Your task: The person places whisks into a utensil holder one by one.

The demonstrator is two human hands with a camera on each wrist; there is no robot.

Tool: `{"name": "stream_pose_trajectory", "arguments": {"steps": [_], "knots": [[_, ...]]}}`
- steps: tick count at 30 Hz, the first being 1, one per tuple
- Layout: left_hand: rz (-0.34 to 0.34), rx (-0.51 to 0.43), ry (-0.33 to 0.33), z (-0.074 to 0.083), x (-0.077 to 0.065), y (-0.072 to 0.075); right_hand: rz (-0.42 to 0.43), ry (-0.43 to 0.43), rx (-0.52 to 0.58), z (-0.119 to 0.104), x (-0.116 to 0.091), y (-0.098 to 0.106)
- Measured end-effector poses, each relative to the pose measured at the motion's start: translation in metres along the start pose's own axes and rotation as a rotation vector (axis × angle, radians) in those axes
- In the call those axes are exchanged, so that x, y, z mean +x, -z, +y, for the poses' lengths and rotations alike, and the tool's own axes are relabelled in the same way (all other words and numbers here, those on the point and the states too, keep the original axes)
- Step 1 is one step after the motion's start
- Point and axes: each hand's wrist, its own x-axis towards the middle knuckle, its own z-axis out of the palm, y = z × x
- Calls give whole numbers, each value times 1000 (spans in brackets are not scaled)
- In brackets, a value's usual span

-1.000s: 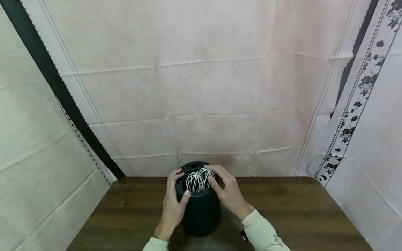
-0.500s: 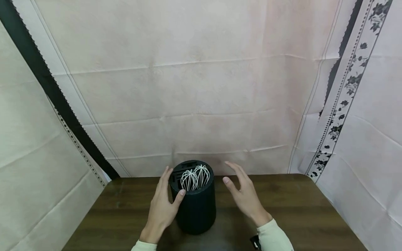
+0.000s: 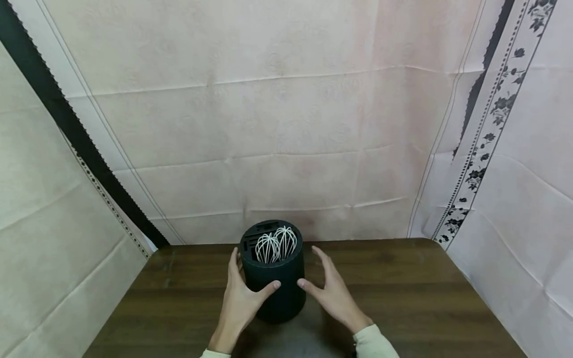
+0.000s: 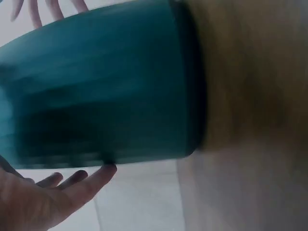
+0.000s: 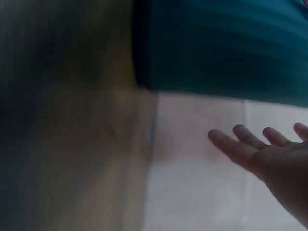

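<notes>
A dark cylindrical utensil holder (image 3: 278, 283) with a slotted top stands upright on the table in the head view. Two white wire whisks (image 3: 276, 246) poke up out of it, loops upward, their lower parts hidden inside. My left hand (image 3: 241, 301) lies along the holder's left side, thumb in front; in the left wrist view one fingertip (image 4: 109, 168) meets its wall. On the other side is my right hand (image 3: 335, 296), fingers spread and thumb toward the holder. The right wrist view shows a gap between those fingers (image 5: 231, 144) and the holder's teal-looking wall (image 5: 221, 48).
The brown wooden table (image 3: 403, 288) spreads out on both sides of the holder. Behind it hangs a pale creased cloth (image 3: 286, 149), with further cloth panels at left and right. The holder stands near the table's back edge.
My right hand has left the whisks, swung right, then come lower beside the holder. My left hand has slid from the rim down the side. The whisks now stand untouched.
</notes>
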Motion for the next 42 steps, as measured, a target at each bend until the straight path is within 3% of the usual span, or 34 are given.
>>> {"name": "stream_pose_trajectory", "arguments": {"steps": [4,9,16,24,32,38,42], "knots": [[21,6,-33,-2,-1,-11,-48,0,133,6,6,-19],[34,-10,-72,0,-2,-19,-15,7,206,9,5,-23],[-9,-91,-82,0,-4,-29,48,-9,180,13,-4,-16],[-70,-181,-129,9,3,-50,138,-43,161,17,-8,0],[-113,-203,-153,14,7,-69,180,-61,141,19,-10,10],[-155,-189,-163,14,11,-68,176,-58,76,22,-10,17],[-156,-86,-159,16,10,-57,192,-28,-16,23,-12,27]]}}
